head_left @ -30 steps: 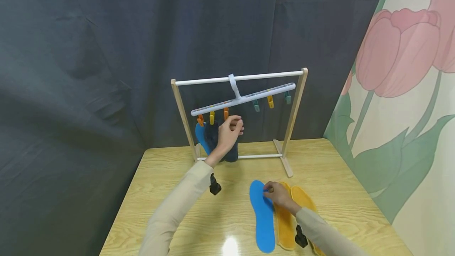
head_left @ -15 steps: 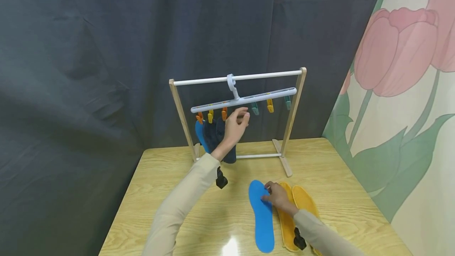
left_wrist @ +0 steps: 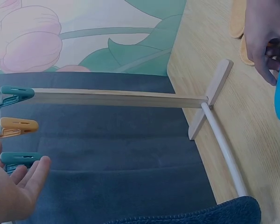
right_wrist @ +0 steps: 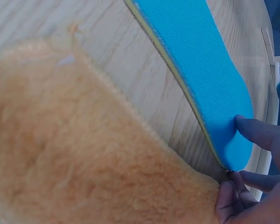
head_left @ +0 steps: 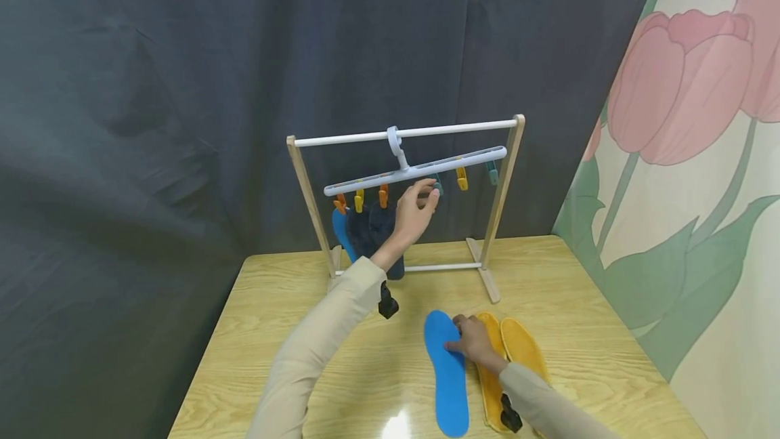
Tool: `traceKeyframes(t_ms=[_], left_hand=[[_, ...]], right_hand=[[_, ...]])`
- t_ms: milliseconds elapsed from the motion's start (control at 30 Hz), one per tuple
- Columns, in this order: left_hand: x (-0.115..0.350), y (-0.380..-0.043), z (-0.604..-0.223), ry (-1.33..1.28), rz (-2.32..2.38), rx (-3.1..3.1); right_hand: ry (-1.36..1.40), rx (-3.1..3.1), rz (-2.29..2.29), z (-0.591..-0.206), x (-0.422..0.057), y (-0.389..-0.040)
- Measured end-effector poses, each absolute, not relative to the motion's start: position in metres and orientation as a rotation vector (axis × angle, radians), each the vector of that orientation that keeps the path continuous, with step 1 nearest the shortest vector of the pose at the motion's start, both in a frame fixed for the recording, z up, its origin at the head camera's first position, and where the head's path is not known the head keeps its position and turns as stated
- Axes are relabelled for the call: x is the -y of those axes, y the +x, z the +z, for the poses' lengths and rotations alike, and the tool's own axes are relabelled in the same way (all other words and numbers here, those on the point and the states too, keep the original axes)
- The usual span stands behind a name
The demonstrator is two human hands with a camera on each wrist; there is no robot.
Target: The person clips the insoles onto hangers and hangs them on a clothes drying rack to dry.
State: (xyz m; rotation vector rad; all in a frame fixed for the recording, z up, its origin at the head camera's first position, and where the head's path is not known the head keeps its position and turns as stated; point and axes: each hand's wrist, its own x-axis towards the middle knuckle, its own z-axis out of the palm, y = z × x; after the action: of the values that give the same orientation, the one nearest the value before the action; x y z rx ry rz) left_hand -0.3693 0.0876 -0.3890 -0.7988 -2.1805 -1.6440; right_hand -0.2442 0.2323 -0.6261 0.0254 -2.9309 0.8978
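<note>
My left hand [head_left: 416,212] is raised at the hanger [head_left: 420,171], its fingers bent with a gap, beside a teal clothespin [left_wrist: 21,158]. In the left wrist view its fingertips lie around that clothespin; a firm squeeze is not visible. My right hand [head_left: 477,341] is at the top end of a blue insole [head_left: 449,385] on the table. In the right wrist view the thumb lies on its face and the index finger is at the tip's edge. Two yellow fleecy insoles [head_left: 489,385] lie under and beside the right hand.
A wooden rack [head_left: 305,188] with a white top rod carries the tilted hanger. Orange and yellow clothespins [head_left: 359,200] hold a blue insole [head_left: 341,229] and dark insoles [head_left: 359,229] at its left. Another yellow clothespin [head_left: 462,179] and a teal one [head_left: 492,172] hang at right.
My left hand has moved right along the hanger, from near the orange clothespin to the teal one. My right hand's thumb has slid onto the blue insole, which has shifted slightly left.
</note>
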Motion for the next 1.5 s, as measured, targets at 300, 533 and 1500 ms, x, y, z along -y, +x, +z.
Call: traceKeyframes(t_ms=[300,533,1500], left_hand=[[-0.089,-0.37,-0.385,-0.769,-1.638,2.131],[-0.092,-0.369,-0.381,-0.721,-1.655,2.076],[-0.092,-0.364,-0.381,-0.622,-1.842,2.085]], right_hand=[[0.013,2.937,0.888,-0.622,-0.229,-0.245],[-0.07,2.959,0.968,-0.617,-0.23,-0.245],[-0.089,2.96,1.195,-0.612,-0.229,-0.245]])
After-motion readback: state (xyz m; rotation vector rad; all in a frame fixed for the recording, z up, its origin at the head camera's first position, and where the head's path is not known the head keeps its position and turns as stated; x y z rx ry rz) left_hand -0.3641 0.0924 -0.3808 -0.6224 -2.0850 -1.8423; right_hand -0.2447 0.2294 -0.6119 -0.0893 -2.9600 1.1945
